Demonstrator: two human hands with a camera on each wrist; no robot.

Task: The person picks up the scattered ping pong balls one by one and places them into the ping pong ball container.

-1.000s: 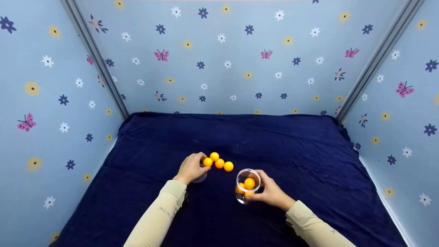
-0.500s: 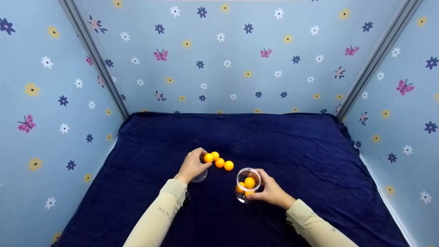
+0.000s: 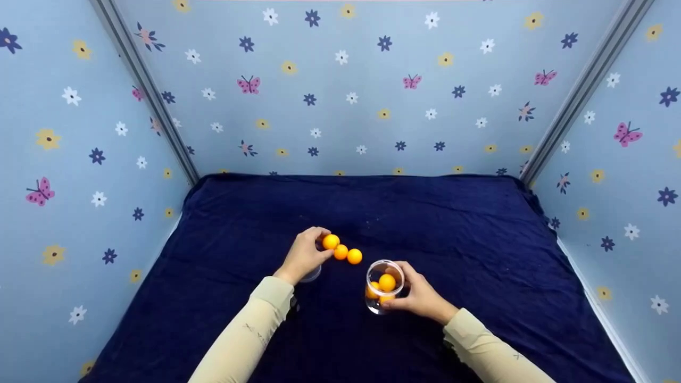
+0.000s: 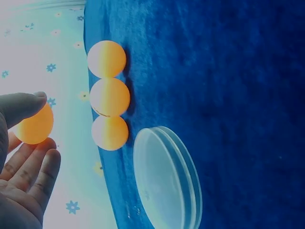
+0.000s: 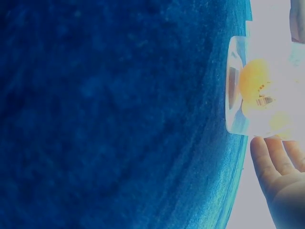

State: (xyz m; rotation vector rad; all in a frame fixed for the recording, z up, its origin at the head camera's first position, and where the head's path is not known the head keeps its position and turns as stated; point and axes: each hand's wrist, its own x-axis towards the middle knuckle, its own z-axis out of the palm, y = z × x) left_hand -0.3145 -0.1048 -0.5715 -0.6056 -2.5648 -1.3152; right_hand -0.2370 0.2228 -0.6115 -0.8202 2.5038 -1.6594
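Note:
My left hand [image 3: 306,252] pinches an orange ping-pong ball [image 3: 331,241] between thumb and fingers; the left wrist view shows that ball [image 4: 35,128] raised off the cloth. Three more orange balls [image 4: 110,97] lie in a touching row on the cloth; from the head, one of them is mostly hidden behind the held ball. A clear round lid [image 4: 164,179] lies below my left hand, partly covered by it in the head view. My right hand [image 3: 423,295] grips a clear open-topped jar [image 3: 375,307] by its side. Orange balls [image 3: 387,282] sit inside the jar.
A dark blue cloth [image 3: 452,229] with slight wrinkles covers the table. Light blue flowered walls [image 3: 362,80] stand at the back and both sides, with grey metal posts [image 3: 154,101] in the corners.
My left hand has lifted the pinched ball and shifted it slightly right and away, in front of the rear ball. The right hand and jar have stayed nearly still.

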